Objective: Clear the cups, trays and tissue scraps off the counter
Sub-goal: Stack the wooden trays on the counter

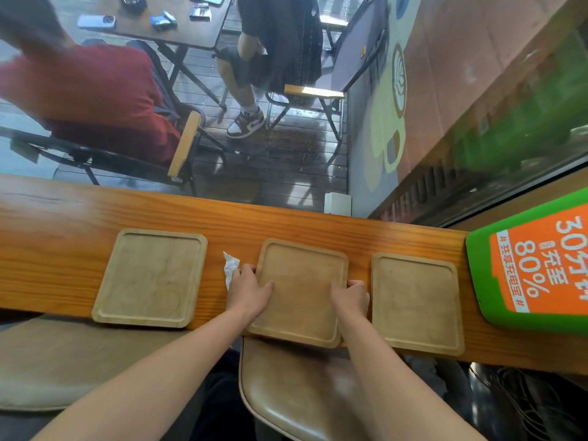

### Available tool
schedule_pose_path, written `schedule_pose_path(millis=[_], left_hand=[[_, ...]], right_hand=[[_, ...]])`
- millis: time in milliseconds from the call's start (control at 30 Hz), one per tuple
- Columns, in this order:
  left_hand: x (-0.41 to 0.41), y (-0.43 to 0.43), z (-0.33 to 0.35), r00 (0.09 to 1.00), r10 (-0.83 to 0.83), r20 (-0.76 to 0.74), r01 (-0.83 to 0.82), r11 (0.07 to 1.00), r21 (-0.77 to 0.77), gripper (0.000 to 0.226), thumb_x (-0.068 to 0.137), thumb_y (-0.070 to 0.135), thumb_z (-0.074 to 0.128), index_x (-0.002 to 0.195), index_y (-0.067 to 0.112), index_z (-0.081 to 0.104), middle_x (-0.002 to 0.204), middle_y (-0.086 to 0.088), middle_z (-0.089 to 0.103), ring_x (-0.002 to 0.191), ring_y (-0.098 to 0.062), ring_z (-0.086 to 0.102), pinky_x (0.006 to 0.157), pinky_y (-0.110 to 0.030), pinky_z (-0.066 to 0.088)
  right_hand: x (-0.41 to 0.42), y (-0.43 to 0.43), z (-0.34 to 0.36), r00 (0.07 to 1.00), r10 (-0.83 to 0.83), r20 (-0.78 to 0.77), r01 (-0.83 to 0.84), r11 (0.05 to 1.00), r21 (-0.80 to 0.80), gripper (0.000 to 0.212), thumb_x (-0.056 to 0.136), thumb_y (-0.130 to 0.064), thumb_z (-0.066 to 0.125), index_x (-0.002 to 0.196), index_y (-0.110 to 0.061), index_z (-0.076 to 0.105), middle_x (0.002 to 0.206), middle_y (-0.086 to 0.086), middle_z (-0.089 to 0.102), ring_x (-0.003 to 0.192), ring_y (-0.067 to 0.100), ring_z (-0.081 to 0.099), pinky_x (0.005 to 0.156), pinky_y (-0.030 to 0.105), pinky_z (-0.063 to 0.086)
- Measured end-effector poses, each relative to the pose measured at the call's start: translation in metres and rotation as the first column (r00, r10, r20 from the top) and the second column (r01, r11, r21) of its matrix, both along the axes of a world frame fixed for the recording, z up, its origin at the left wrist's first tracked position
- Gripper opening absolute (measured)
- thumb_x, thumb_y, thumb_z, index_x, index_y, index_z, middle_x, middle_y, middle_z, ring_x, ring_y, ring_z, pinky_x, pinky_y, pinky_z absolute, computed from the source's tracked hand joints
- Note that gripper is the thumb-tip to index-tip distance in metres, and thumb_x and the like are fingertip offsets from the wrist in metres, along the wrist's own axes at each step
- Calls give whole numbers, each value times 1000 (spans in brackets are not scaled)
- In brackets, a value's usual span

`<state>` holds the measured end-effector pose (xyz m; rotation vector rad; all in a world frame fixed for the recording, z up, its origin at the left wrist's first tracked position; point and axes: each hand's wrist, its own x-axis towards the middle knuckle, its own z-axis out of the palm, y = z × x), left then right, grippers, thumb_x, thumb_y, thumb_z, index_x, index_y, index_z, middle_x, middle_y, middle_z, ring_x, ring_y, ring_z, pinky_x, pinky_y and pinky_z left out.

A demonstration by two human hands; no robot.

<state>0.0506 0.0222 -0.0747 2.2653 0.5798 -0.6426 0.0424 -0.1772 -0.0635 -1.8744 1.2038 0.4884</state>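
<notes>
Three square wooden trays lie in a row on the orange wooden counter (63,237). My left hand (249,289) grips the left edge of the middle tray (300,300), thumb on its top face. My right hand (350,299) grips the same tray's right edge. Its near edge hangs over the counter's front. The left tray (149,276) and the right tray (416,302) lie empty. A crumpled white tissue scrap (229,265) sits on the counter just beyond my left hand, partly hidden by it.
A green and orange power-bank stand (534,265) sits at the counter's right end. Below the counter stands a tan padded stool (302,393), with a cushioned seat (47,361) to the left. Behind the glass, people sit on chairs at a table.
</notes>
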Motion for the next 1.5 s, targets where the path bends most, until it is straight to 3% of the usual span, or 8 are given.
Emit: schedule_pose_path(millis=[167,567,767,867,1067,1200,1367,1500], left_hand=[[9,4,6,1000,9,29,-9,1000,-4,52,88,38,67,129,12,48,129,-8,50,108,-21,50,90,-35,49],[18,44,31,997,57,50,-56,998,-25,38,86,37,67,113,18,48,121,-6,47,90,-17,46,80,-30,38],[17,90,43,987,158,31,-155,985,-81,38,84,35,70,112,20,50,105,2,57,82,-12,53,66,-26,40],[18,121,47,971,234,-42,-238,955,-177,37,84,31,71,115,19,53,100,4,60,83,-12,57,62,-25,43],[25,195,48,946,295,-133,-319,919,-230,37,89,25,67,121,16,50,115,-7,62,102,-25,60,91,-43,53],[27,244,42,930,335,-153,-362,908,-211,40,91,23,63,128,16,49,107,-2,60,97,-22,60,83,-40,54],[28,290,36,929,347,-129,-358,931,-76,39,91,25,63,126,12,52,114,-6,57,96,-24,57,74,-36,50],[32,302,33,929,339,-147,-341,940,18,42,89,24,62,128,10,53,124,-10,49,97,-26,53,75,-36,48]], right_hand=[[5,0,6,1000,-17,5,17,999,28,40,93,-35,64,124,-14,50,125,10,53,102,26,56,79,37,50],[20,36,30,1000,19,22,-20,998,62,43,92,-37,62,127,-15,49,126,10,55,104,28,59,84,41,55],[29,74,47,997,77,27,-79,992,100,41,94,-33,60,128,-15,48,123,10,55,95,25,58,61,32,46],[31,98,50,994,103,34,-106,988,110,41,94,-30,61,129,-12,49,104,5,55,81,18,54,55,30,40],[33,171,51,993,116,-19,-110,977,180,50,91,-31,63,134,-11,48,120,13,60,92,24,57,69,36,49],[34,225,43,990,140,-23,-133,971,197,54,91,-30,63,137,-9,46,118,12,59,86,23,55,61,33,44],[41,275,34,981,194,-27,-185,964,192,63,92,-32,62,146,-9,41,151,7,43,131,32,46,99,43,46],[43,298,29,981,181,-69,-164,965,207,64,88,-39,63,142,-10,43,140,13,50,124,34,48,98,44,46]])
